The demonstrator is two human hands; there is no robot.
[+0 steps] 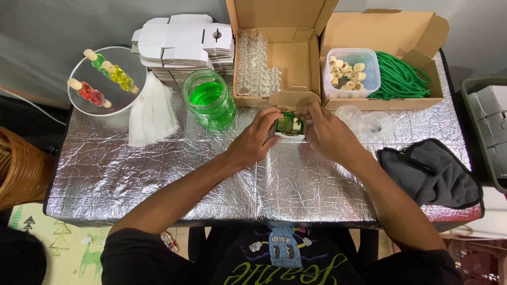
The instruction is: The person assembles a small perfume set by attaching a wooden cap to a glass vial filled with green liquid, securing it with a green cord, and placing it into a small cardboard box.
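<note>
My left hand and my right hand meet at the middle of the foil-covered table. Together they hold a small white box with a green-filled bottle lying in it. The fingers of both hands pinch the box's ends. Just beyond it stands a glass jar of green liquid.
A stack of flat white box blanks lies at the back left, next to a round plate with three coloured corked bottles. Two cardboard boxes hold empty glass bottles, a tub of corks and green cord. A dark cloth lies right.
</note>
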